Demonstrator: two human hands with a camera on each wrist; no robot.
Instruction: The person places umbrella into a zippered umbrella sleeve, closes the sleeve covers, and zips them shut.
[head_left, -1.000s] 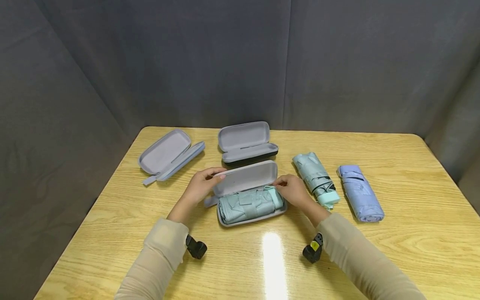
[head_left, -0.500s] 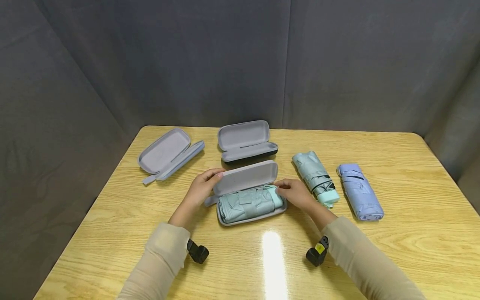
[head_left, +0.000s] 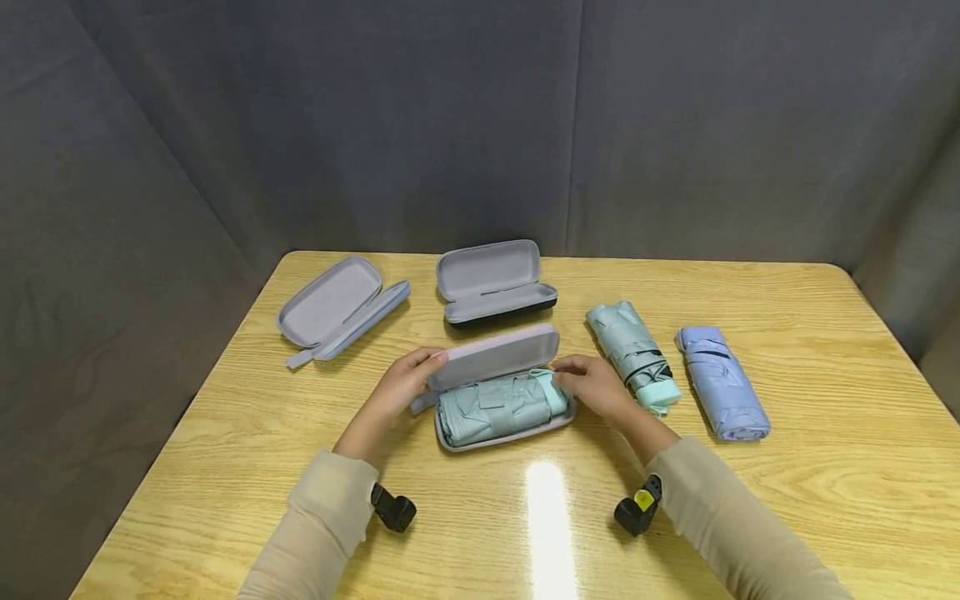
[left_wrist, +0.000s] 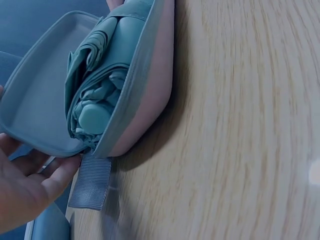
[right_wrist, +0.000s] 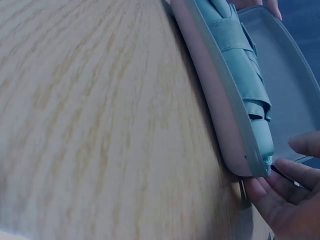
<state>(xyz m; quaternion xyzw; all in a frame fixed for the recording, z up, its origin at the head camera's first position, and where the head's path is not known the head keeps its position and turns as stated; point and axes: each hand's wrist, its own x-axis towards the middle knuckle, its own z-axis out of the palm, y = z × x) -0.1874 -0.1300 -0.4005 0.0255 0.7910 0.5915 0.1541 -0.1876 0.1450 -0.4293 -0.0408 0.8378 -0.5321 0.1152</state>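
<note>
A pink hard-shell case (right_wrist: 210,97) with a grey lining lies on the table in front of me, its lid (head_left: 491,360) raised. Inside its base rests a folded pale green umbrella (head_left: 495,408), the mint end toward the right. My left hand (head_left: 405,382) holds the lid's left end, thumb on the upper edge and fingers behind. A grey strap (left_wrist: 91,181) hangs from that end of the case. At the opposite end my right hand (head_left: 592,385) touches the case with its fingers (right_wrist: 285,187); the thumb stands apart from them.
Behind stands an open black case (head_left: 498,304); an open light blue case (head_left: 341,308) is at the back left. To the right lie a green folded umbrella (head_left: 632,354) and a lilac one (head_left: 722,383). A dark curtain (head_left: 480,125) hangs behind the wooden table (head_left: 825,375).
The lid has tipped toward me, so its pink outer edge now shows along the top. My left hand has come down slightly with it. My right hand's fingers have spread a little.
</note>
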